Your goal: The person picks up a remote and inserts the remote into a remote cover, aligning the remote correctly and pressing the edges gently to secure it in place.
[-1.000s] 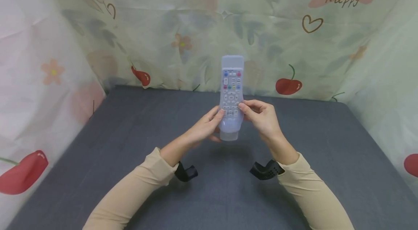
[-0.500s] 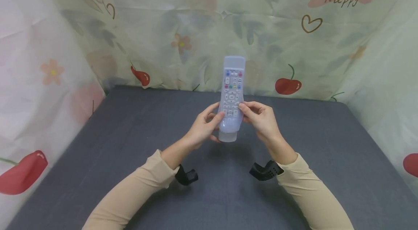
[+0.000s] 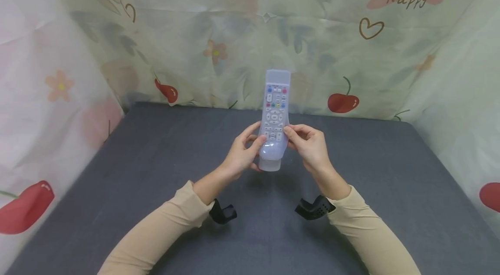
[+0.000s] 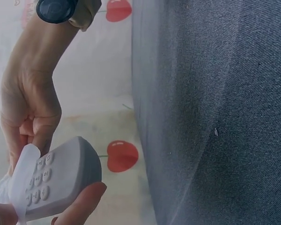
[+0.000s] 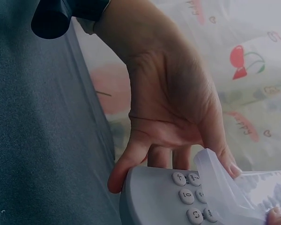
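Note:
Both hands hold up a pale remote control [image 5: 150, 197] in a translucent cover [image 3: 278, 76], its coloured buttons facing the head camera. The remote's rounded lower end [image 4: 70, 173] sticks out below the cover's edge. My left hand [image 3: 244, 149] grips the lower left side, thumb [image 5: 225, 161] on the cover's front and little finger [image 5: 122, 176] at the remote's bare end. On the other side, my right hand [image 3: 310, 145] pinches the cover's edge between thumb [image 3: 290, 131] and fingers behind. The back of the remote is hidden.
A dark grey cloth-covered table [image 3: 187, 136] lies under the hands. Curtains [image 3: 234, 19] printed with cherries, flowers and writing stand behind and at both sides. Black wrist mounts [image 3: 223, 213] jut inward under the forearms.
The remote and cover have sunk a little and shifted slightly left, with both hands still on them. The left index finger has spread upward along the side.

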The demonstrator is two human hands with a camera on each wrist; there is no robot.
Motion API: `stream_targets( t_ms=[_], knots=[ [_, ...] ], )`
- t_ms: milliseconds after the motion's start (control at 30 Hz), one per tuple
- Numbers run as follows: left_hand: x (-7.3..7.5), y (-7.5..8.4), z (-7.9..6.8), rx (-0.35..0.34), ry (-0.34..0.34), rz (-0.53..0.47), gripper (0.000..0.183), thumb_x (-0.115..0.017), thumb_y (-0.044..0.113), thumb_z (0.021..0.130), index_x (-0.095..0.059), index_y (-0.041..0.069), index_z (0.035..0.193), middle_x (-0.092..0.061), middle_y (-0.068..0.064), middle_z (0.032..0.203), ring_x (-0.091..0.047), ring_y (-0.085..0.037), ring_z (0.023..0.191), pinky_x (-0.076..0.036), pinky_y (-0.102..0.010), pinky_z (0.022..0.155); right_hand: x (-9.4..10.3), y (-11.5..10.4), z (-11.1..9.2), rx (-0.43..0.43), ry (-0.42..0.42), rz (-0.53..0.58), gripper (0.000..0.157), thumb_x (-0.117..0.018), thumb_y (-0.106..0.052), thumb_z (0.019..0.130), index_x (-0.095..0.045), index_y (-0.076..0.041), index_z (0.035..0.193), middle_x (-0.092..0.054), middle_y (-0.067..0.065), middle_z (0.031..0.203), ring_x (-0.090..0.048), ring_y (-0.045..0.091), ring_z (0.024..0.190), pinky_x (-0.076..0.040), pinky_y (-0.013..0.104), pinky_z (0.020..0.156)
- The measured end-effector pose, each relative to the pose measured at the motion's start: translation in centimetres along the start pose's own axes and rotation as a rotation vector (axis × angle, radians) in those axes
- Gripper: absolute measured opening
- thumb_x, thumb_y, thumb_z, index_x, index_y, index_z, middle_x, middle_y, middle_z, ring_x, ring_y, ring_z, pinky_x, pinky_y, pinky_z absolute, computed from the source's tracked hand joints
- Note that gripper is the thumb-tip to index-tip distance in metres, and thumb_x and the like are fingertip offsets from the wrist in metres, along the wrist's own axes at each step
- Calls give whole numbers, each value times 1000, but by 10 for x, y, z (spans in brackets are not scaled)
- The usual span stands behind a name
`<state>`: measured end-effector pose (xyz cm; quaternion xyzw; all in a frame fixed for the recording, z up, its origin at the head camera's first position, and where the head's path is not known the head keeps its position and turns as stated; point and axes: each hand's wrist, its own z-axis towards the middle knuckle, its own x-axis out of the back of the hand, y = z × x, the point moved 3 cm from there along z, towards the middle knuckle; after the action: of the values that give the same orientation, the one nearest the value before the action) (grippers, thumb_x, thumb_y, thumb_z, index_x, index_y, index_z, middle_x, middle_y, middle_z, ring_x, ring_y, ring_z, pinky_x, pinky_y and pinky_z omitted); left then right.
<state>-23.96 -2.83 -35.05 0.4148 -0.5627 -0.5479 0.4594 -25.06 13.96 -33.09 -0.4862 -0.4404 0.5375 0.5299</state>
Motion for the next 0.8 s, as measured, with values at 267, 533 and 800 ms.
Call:
stream_targets(
  t_ms=[267,533,800],
  knots=[
    [0,1,-1,-8,22,-6,47,-49,18,98,-37,19,143,-51,-23,119,-63,-29,80,-54,-39,46,0,2,-1,5,8,-44,24,-63,-2,87,-60,16,101,-65,-12,73,-62,2,69,-55,18,65],
    [1,0,-2,-4,14,-5,44,-50,16,97,-41,17,140,-51,-22,116,-64,-28,76,-55,-41,46,-2,3,-4,-12,5,-75,26,-62,-2,87,-58,18,102,-63,-10,74,-61,1,70,-55,17,66],
    [1,-1,-2,-5,22,1,41,-51,14,97,-44,15,137,-50,-23,113,-65,-33,81,-54,-42,46,-2,4,-5,-36,-6,-114,27,-61,-5,89,-56,19,102,-62,-7,77,-61,1,72,-55,16,68]
  ],
)
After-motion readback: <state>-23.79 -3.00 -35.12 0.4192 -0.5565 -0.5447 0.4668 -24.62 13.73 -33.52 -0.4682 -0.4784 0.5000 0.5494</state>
